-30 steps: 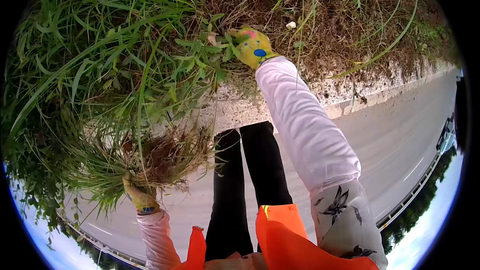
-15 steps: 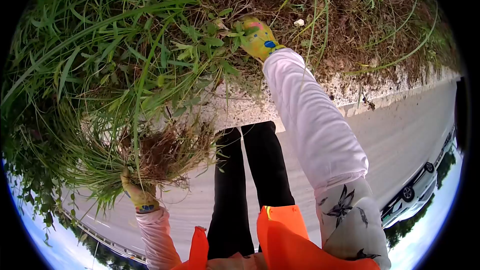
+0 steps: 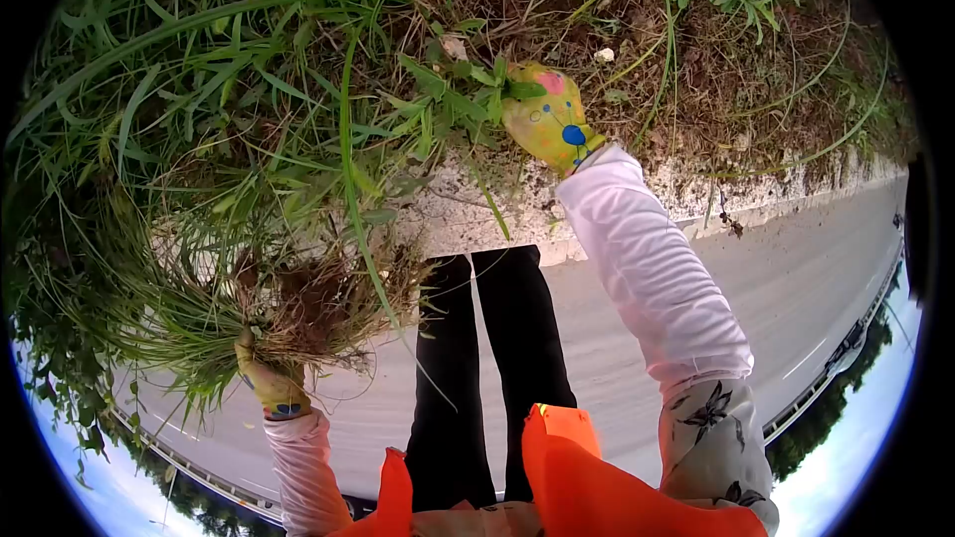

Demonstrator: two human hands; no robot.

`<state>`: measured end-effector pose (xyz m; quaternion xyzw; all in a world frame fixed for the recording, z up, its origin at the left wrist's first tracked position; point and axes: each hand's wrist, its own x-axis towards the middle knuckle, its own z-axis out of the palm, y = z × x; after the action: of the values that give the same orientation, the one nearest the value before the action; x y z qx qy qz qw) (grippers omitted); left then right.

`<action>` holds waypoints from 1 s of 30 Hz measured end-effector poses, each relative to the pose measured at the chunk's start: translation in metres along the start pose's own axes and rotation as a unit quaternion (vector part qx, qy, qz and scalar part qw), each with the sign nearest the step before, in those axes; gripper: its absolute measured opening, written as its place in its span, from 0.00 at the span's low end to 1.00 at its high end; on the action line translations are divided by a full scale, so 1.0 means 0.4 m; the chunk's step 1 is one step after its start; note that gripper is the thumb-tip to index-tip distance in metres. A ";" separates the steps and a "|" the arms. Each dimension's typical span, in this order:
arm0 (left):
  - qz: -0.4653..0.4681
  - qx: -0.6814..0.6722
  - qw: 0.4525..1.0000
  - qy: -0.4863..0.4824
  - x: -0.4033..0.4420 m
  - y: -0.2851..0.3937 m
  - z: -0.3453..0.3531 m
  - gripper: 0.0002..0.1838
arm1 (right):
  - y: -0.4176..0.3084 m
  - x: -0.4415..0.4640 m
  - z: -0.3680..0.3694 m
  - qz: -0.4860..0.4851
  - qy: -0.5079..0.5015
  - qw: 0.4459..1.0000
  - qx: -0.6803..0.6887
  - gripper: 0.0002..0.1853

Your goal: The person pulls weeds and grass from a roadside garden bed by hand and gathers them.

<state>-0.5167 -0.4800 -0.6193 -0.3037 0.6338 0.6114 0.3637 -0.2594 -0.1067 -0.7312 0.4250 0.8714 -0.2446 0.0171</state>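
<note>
My left hand (image 3: 271, 380), in a yellow patterned glove, is wrapped round a bundle of pulled grass (image 3: 316, 306) with brown roots and soil in it. The bundle hangs over the road side of the curb. My right hand (image 3: 550, 121), in a matching glove with pink and blue marks, is closed at a leafy green weed (image 3: 450, 101) on the planted strip. Its fingertips are hidden behind the leaves and the back of the glove. Long grass blades (image 3: 239, 10) stand to the left of that hand.
A pale concrete curb (image 3: 468, 201) runs between the planted strip and the grey road (image 3: 637, 378). Dry brown stalks (image 3: 716, 89) cover the soil at right, with a small white stone (image 3: 604, 56) among them. A vehicle (image 3: 846, 346) shows far along the road.
My right hand has shifted toward me and slightly right, and the weed's leaves lean with it. My left hand stays nearly in place with its bundle. The white car at right has left that spot.
</note>
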 end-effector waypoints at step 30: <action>0.022 -0.082 0.996 0.007 -0.040 -0.036 0.084 0.17 | 0.085 0.197 0.156 -0.088 0.003 0.995 -0.053 0.19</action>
<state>-0.4930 -0.4482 -0.6137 -0.3226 0.5911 0.6667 0.3195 -0.2953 -0.0587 -0.8187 0.3463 0.9170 -0.1973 0.0155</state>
